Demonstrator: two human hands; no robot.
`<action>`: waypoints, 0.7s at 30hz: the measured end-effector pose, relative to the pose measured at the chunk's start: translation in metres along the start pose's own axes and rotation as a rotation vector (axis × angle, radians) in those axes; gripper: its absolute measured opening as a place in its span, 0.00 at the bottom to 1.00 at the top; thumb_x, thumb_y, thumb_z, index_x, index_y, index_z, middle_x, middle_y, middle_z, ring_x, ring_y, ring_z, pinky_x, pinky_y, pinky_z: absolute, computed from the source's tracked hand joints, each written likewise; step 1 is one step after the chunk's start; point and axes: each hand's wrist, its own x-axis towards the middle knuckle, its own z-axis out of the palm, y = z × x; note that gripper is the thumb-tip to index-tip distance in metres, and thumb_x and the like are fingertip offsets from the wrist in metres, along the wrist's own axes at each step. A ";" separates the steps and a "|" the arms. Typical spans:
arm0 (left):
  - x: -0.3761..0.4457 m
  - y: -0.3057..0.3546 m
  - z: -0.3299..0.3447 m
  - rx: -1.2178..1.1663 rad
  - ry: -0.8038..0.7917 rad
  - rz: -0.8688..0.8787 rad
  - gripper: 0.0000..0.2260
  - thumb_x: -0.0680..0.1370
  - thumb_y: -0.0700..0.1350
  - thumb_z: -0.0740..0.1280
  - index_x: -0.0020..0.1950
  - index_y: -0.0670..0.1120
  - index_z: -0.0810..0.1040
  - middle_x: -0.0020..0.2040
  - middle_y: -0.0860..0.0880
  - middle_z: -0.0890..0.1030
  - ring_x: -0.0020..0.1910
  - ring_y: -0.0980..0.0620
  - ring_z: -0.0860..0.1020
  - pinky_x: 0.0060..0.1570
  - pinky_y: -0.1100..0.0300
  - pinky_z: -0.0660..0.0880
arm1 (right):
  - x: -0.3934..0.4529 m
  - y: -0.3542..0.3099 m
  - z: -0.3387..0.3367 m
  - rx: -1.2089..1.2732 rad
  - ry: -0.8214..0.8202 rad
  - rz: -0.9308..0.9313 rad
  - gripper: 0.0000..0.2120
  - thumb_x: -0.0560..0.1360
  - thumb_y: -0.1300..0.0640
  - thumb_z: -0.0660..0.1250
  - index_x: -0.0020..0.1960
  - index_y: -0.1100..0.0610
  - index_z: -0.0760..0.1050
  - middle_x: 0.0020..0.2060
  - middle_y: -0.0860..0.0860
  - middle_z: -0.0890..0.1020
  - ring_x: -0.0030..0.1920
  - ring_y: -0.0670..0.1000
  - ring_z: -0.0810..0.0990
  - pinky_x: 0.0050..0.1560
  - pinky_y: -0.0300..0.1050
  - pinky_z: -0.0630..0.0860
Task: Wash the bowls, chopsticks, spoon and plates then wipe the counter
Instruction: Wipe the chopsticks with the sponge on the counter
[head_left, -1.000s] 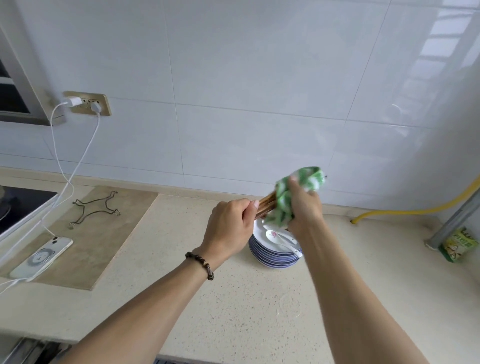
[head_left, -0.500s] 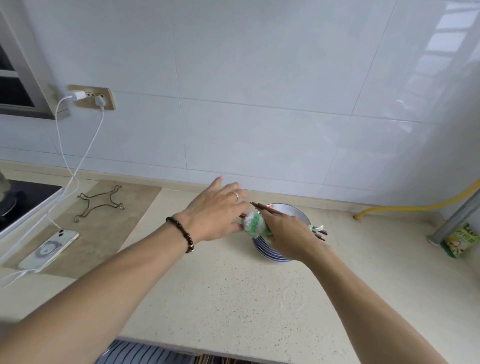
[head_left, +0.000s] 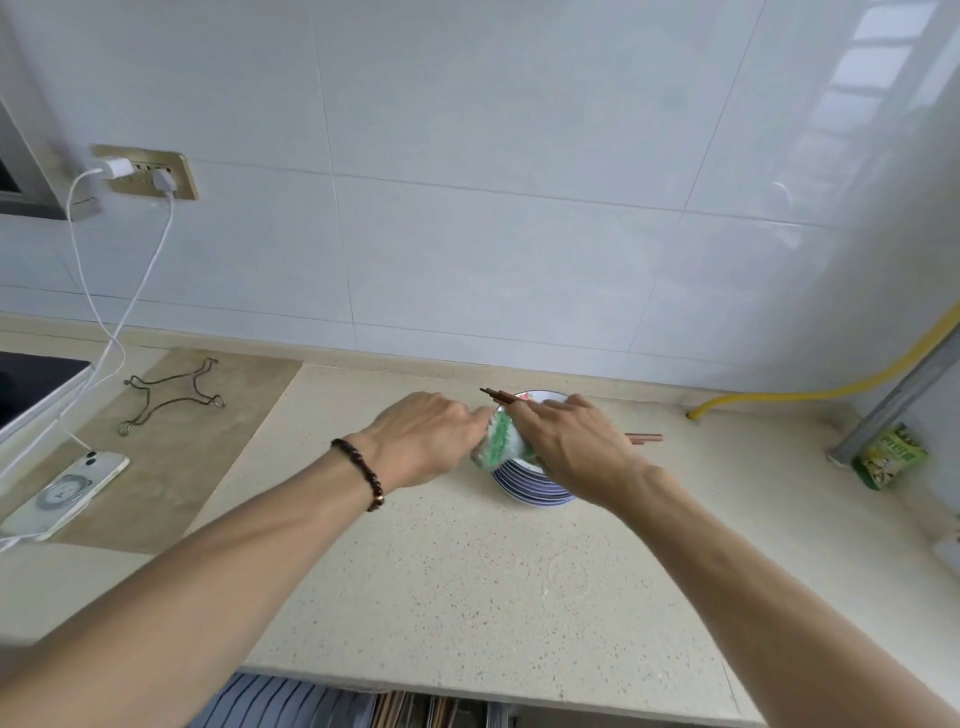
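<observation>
Since a second ago: both hands have dropped from chest height to the stack, and the chopsticks, then held up inside the cloth, now lie low across the dishes

Head view, the only one:

- Left hand (head_left: 423, 439), beaded bracelet (head_left: 363, 475) at the wrist; fingers curled, tips hidden behind the cloth. Appears to pinch its near edge, but I cannot tell for certain
- Right hand (head_left: 566, 447); fingers folded over the chopsticks and the cloth's upper part, grasping both. Judged: pressing the sticks down so they rest across the top dish and do not roll
- Chopsticks (head_left: 498, 396); dark wood, ends poking out at 10 o'clock and at 3 o'clock of the right hand
- Cloth (head_left: 497, 441); green and white, bunched between the two hands, touching the stack's 9 o'clock rim
- Stack of plates (head_left: 530, 486); blue-rimmed, on the counter (head_left: 415, 597) near the back wall, likely parked there as washed ware. Spoon not visible
- Counter: faint ring marks at 5 o'clock of the stack; wiping judged not yet done

Other items:
- Phone (head_left: 65, 491) on charge, 9 o'clock, far left
- Wire trivet (head_left: 171, 397) on a stone slab, 10 o'clock
- Yellow hose (head_left: 831, 387) at 2 o'clock
- Green packet (head_left: 891, 457) at 3 o'clock, by a metal post
</observation>
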 end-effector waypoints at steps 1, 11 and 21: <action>-0.003 -0.004 0.001 0.012 0.003 -0.018 0.10 0.88 0.44 0.50 0.61 0.42 0.68 0.33 0.52 0.67 0.26 0.56 0.63 0.26 0.61 0.60 | -0.005 0.010 -0.001 0.020 0.019 0.005 0.09 0.78 0.59 0.61 0.57 0.58 0.73 0.42 0.52 0.82 0.38 0.54 0.81 0.40 0.47 0.75; -0.007 -0.022 -0.004 0.017 0.010 -0.051 0.10 0.87 0.48 0.50 0.59 0.45 0.68 0.32 0.52 0.66 0.26 0.54 0.63 0.26 0.59 0.58 | -0.004 0.027 -0.007 0.073 -0.033 0.016 0.09 0.78 0.61 0.68 0.57 0.62 0.73 0.39 0.55 0.81 0.30 0.52 0.72 0.30 0.46 0.68; -0.021 -0.045 -0.004 0.032 0.067 -0.061 0.15 0.87 0.53 0.48 0.57 0.45 0.69 0.33 0.52 0.67 0.27 0.52 0.65 0.25 0.60 0.56 | -0.002 0.030 -0.014 0.053 0.074 -0.058 0.17 0.76 0.52 0.53 0.54 0.61 0.75 0.37 0.52 0.80 0.27 0.50 0.71 0.28 0.41 0.63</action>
